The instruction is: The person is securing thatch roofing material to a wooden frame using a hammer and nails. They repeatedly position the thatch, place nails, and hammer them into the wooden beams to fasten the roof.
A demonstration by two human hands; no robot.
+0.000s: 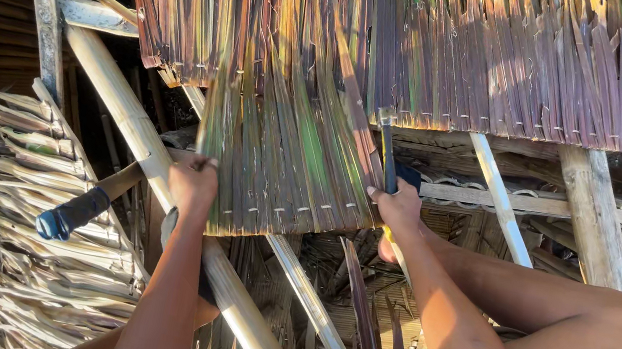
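At far left, a stack of dried leaf panels [36,237] lies in reserve, a dark-handled tool [79,210] resting on it within reach. The left hand [192,183] is closed on the lower edge of the thatch panel [289,154], apparently steadying it against the bamboo pole [146,145]. The right hand [399,207] is clamped on a dark strip [387,154] at the panel's right edge.

left hand's fingers hidden behind thatch panel [287,162], upper thatch [519,58] cut off by frame edge
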